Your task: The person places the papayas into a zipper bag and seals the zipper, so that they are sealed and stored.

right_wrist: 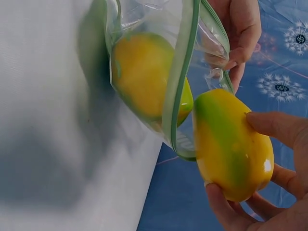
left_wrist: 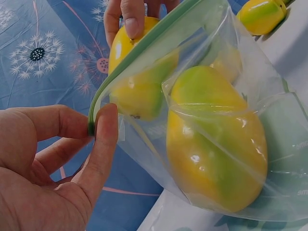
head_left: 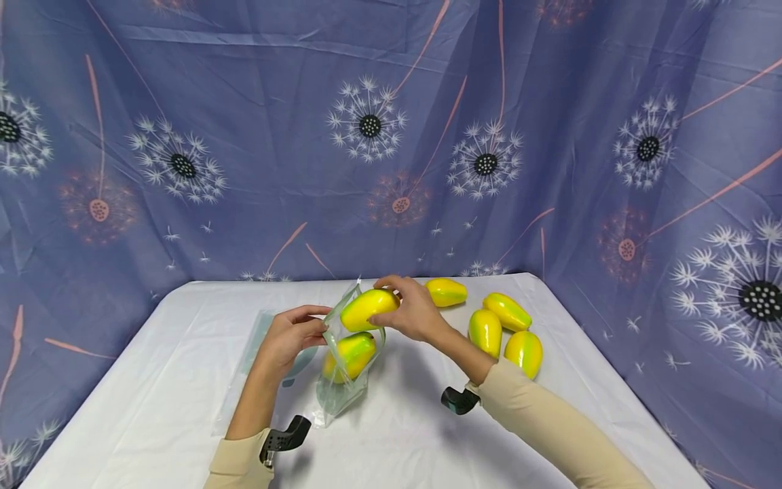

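Observation:
A clear zip bag [left_wrist: 284, 159] with a green zip edge stands with its mouth spread. My left hand [head_left: 294, 336] pinches one side of that edge between thumb and finger. Inside the bag lies a yellow-green mango [left_wrist: 216, 144], seen through the plastic. My right hand [head_left: 412, 312] grips a second mango [right_wrist: 231, 144] by one end, thumb and fingers on opposite sides. This mango's other end is at the bag's mouth, partly past the green edge in the left wrist view.
Several more mangoes [head_left: 485, 333] lie on the white table [head_left: 415, 435] to the right, one of them [head_left: 447, 293] farther back behind the right hand. Flat clear plastic [head_left: 244, 367] lies left of the bag, partly under the left arm. A patterned blue curtain [head_left: 275, 136] hangs behind.

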Demonstrator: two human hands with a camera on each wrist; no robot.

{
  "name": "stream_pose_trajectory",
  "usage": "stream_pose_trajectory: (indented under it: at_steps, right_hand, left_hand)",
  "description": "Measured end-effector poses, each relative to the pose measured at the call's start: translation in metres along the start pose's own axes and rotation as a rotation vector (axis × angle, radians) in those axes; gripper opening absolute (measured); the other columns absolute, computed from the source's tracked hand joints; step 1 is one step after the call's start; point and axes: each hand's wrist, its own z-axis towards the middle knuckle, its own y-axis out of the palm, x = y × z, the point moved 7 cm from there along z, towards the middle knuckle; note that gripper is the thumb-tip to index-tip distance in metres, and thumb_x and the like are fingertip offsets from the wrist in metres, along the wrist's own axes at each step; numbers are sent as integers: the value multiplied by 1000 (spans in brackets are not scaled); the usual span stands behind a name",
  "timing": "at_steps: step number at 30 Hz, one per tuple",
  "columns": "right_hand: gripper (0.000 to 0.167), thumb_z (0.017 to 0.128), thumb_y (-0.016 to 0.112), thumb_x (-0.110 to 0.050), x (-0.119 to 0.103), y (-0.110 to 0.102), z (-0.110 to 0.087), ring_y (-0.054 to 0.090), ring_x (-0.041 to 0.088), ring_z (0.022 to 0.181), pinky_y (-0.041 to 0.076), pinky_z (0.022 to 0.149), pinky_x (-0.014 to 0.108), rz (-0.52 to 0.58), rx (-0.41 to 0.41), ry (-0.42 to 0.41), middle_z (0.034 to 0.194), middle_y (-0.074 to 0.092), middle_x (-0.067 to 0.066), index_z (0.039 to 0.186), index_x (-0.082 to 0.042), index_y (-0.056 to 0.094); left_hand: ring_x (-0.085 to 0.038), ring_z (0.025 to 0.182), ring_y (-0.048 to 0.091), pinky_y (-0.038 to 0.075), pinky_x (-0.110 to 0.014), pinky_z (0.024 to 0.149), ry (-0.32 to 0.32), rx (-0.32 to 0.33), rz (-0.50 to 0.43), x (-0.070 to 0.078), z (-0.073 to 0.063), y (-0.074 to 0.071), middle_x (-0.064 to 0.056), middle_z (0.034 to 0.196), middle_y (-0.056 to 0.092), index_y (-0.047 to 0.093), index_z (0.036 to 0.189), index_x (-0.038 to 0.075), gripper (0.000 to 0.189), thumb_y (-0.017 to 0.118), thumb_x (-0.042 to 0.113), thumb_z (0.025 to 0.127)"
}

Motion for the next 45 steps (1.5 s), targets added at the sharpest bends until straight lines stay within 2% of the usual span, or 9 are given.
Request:
stream_pose_trajectory:
  at_steps: [9,17,29,38,45]
  right_hand:
    - [56,76,90,-25,-4,5,-2,60,22,107,54,90,42,-42,9,-32,123,70,0,126,-13,70]
    - [54,77,88,-24,-6,9,-4,58,20,103,50,84,39,-68,-22,-11,122,70,-1,127,-17,69]
    - [58,80,83,-15,-8,11,-6,60,22,110,53,93,40,-87,-92,22,127,68,1,135,-21,66]
    - [56,79,85,-15,-6,13,-7,66,27,105,56,88,43,-35,-40,35,124,68,6,132,-19,67]
    - [50,79,86,-16,-5,20,-7,67,27,102,58,84,39,0,-4,16,120,69,6,126,-17,70]
  left_hand:
    - [-19,77,71,63,-29,75,3,-1,0,1,0,1,-18,107,69,63,130,-8,37,63,0,94]
    - [-18,77,71,63,-28,75,-5,11,2,0,0,0,-17,107,68,63,130,-8,37,63,0,94]
    - [-17,78,71,63,-29,75,2,2,-7,0,1,0,-13,102,70,63,130,-9,37,62,0,94]
    - [-16,77,71,63,-28,74,2,-11,-13,0,1,2,-14,107,69,62,131,-9,38,63,0,94]
    - [-17,77,71,63,-29,74,3,-6,-24,-1,1,2,-14,104,70,63,129,-9,36,63,-1,94]
